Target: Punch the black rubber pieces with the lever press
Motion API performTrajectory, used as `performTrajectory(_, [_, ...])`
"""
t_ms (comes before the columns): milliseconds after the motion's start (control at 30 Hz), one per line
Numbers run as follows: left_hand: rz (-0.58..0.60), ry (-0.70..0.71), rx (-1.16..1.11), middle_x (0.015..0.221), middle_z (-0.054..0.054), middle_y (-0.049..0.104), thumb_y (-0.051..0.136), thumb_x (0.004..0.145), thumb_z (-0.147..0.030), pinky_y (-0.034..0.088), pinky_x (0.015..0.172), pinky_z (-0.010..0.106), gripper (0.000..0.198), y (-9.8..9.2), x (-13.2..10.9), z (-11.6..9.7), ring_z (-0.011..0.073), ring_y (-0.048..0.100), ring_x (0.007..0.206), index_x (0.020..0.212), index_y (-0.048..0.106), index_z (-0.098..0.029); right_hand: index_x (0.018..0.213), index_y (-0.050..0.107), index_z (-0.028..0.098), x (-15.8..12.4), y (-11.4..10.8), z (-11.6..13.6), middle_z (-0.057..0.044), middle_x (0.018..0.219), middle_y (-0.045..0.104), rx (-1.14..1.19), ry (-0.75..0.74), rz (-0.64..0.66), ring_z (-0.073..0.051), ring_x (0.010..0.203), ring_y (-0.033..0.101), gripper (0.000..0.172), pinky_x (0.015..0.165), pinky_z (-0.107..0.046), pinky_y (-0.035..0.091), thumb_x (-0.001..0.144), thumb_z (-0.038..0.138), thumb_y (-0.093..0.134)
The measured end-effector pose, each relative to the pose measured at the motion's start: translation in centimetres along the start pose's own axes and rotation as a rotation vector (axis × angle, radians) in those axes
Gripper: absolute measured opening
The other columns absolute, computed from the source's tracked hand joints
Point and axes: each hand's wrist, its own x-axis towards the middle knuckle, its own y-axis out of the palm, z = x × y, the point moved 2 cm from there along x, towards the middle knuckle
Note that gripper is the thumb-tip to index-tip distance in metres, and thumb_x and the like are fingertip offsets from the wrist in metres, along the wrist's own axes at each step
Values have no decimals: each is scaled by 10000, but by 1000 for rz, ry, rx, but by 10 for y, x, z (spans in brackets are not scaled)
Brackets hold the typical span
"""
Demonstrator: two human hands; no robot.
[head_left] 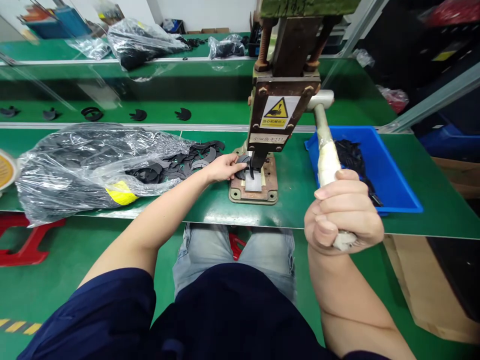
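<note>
With its fingers closed, my left hand [224, 168] pinches a dark curved plastic part [242, 161] on the base [235, 194] of a hand press [279, 87], right by the ram. A pale metal plate [253, 183] lies on that base, just in front of the ram. My right hand [343, 215] is wrapped around the taped white handle of the press lever [327, 150], which points down toward me. To the left of the press, loose dark curved parts [180, 162] spill from a clear plastic bag [90, 165]. The ram hides some of the held part.
A blue bin [399, 182] with black parts stands right of the press. Several sample parts [138, 115] line the ledge behind. More bags [142, 40] lie on the far bench. A red stool [28, 245] shows below at left.
</note>
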Motion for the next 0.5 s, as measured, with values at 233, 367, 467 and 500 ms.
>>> performTrajectory(233, [82,-138,18,562,-25,604,836,925,-479,416,448,213,371,-3,2,-9,107,578,444,871,609,-190,655,502,253,2,4,2,66,597,552,-5,19,-38,-162,698,669,358,997,-550,578,921,406,686])
performTrajectory(367, [95,-285,-125,506,-15,602,863,901,-464,402,421,208,370,0,3,-15,101,542,387,856,629,-182,657,504,243,0,6,2,63,599,560,12,12,-45,-160,704,670,359,996,-550,567,910,399,705])
performTrajectory(467, [75,-357,-213,509,-7,619,887,878,-450,407,416,199,353,2,2,-17,111,576,395,890,667,-175,647,496,246,8,9,4,66,586,549,36,6,-56,-157,682,665,380,992,-537,576,900,405,729])
performTrajectory(500, [61,-367,-233,514,-7,623,894,871,-447,409,418,195,354,3,1,-17,113,591,403,882,667,-176,659,520,255,16,10,4,68,584,537,58,2,-76,-155,672,661,363,982,-527,585,899,415,739])
